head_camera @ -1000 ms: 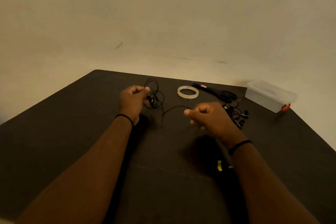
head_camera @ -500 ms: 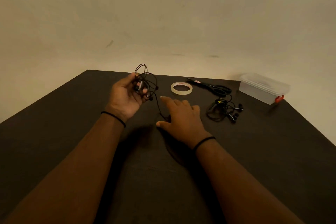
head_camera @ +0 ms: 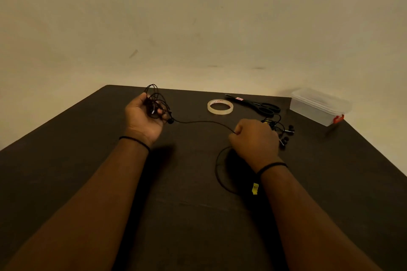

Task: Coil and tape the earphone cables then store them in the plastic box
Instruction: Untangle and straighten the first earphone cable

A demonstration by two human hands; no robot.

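Note:
My left hand (head_camera: 144,117) holds a loose bundle of black earphone cable (head_camera: 156,103) above the dark table (head_camera: 88,160), palm turned up. One strand (head_camera: 202,123) of that cable runs right to my right hand (head_camera: 255,141), which pinches it in a closed fist. Below that fist the cable curves in a loop (head_camera: 218,171) on the table, ending near a yellow tag (head_camera: 255,188). A second tangle of black earphones (head_camera: 279,130) lies just behind my right hand. The clear plastic box (head_camera: 319,105), lid on, with a red clasp, stands at the far right.
A roll of clear tape (head_camera: 220,106) lies flat at the back centre of the table. Black scissors (head_camera: 257,105) lie between the tape and the box. The table's far edge runs just behind these things, against a plain wall.
My right hand went from lying flat near the centre to a fist further right, gripping the cable and drawing a strand out taut from the bundle. My left hand kept the bundle.

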